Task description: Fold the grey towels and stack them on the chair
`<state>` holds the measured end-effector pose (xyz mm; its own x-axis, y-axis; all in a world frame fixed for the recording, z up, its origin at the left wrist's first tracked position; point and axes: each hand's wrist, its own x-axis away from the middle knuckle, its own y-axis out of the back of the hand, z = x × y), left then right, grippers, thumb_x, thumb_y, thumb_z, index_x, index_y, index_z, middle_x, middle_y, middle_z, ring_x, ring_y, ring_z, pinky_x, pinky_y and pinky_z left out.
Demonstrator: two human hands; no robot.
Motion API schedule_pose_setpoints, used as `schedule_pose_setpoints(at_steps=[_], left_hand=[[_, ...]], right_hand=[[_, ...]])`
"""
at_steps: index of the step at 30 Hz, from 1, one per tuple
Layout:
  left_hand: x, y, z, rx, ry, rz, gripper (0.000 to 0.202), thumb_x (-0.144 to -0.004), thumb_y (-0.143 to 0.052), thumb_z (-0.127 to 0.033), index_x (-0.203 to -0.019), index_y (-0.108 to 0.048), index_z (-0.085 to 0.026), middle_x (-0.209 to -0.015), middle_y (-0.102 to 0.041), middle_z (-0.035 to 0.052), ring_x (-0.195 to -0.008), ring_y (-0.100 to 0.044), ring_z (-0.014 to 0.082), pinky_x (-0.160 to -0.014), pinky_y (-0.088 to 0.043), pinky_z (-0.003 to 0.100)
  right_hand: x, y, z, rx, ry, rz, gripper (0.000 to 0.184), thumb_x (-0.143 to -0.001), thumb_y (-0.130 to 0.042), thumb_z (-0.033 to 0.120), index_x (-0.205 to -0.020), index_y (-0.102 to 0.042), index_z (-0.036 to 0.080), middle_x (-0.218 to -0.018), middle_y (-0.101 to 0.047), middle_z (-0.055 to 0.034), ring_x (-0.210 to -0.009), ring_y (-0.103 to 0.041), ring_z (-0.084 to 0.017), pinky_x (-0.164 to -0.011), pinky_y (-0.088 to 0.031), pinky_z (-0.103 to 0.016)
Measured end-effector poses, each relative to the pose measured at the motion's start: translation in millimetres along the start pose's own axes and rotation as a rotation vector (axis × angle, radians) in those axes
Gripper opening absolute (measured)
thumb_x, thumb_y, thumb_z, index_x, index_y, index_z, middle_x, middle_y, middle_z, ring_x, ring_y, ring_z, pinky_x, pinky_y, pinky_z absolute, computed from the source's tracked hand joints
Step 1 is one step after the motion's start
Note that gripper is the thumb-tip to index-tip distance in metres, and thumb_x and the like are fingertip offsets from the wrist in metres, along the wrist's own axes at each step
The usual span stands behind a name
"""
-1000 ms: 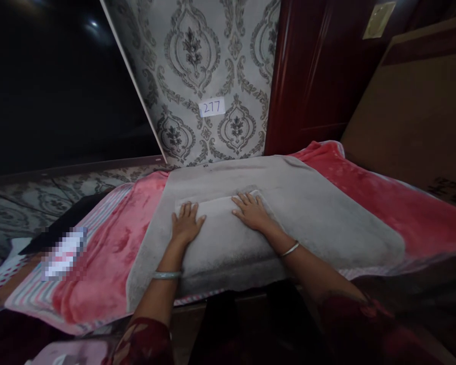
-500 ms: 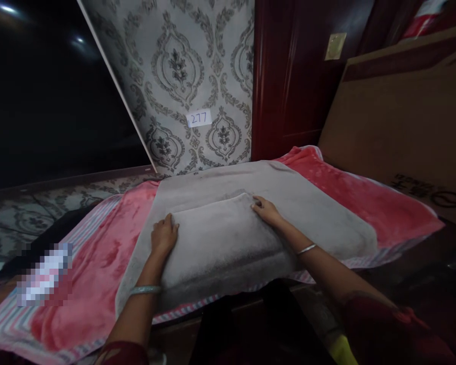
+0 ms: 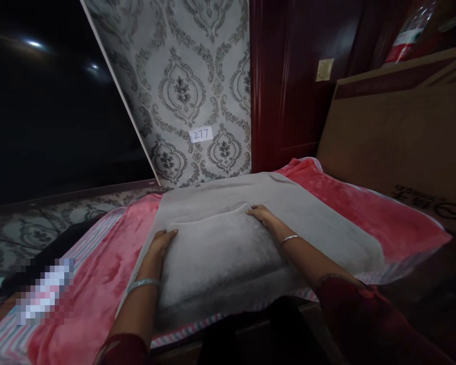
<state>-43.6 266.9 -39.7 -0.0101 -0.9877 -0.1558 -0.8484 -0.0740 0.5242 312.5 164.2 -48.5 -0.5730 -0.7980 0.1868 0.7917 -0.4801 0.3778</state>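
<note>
Left hand [image 3: 160,244] and right hand [image 3: 261,215] are resting well apart, unclamped, on a soft grey plush folded pad [image 3: 220,268] lying atop a pink fleece blanket [image 3: 365,218]; it looks light, floppy, best gathered at its edges.

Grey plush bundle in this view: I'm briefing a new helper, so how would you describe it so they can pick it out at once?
Below the damask wallpaper labelled 277, a pink fleece blanket lies under a wide grey plush sheet. The bundle is the raised hump on that sheet, matching its grey, with the left grip and right grip on its sides.
</note>
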Motion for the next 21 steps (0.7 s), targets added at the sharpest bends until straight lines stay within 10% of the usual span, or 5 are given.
schedule_pose_setpoints(at_steps=[9,16,21], left_hand=[[-5,35.6,-45,0.311,0.020,0.123,0.055,-0.061,-0.080,-0.054,-0.094,-0.071,-0.011,-0.085,-0.074,0.0140,-0.087,-0.071,0.0281,-0.081,-0.058,0.040],[-3,92.4,-120,0.366,-0.477,-0.121,0.053,-0.060,-0.077,-0.052,-0.100,-0.067,-0.018,-0.098,-0.073,0.0058,-0.102,-0.064,0.0260,-0.095,-0.052,0.041],[41,91.0,-52,0.028,-0.582,-0.147,0.033,-0.069,-0.066,-0.046,-0.092,-0.062,-0.023,-0.103,-0.070,0.0064,-0.109,-0.062,0.0268,-0.097,-0.051,0.040]], right_hand=[[14,30,47,-0.232,0.148,0.099,0.019,-0.067,-0.072,0.023,-0.083,-0.070,0.014,-0.081,-0.073,-0.0065,-0.078,-0.067,-0.021,-0.076,-0.054,-0.033],[32,86,112,-0.204,0.881,-0.191,0.034,-0.069,-0.068,0.027,-0.101,-0.065,0.014,-0.098,-0.069,-0.0043,-0.096,-0.059,-0.020,-0.091,-0.046,-0.037],[80,79,29,0.173,0.948,-0.289,0.029,-0.077,-0.057,0.023,-0.104,-0.065,0.018,-0.115,-0.064,-0.0120,-0.114,-0.054,-0.027,-0.101,-0.041,-0.041]])
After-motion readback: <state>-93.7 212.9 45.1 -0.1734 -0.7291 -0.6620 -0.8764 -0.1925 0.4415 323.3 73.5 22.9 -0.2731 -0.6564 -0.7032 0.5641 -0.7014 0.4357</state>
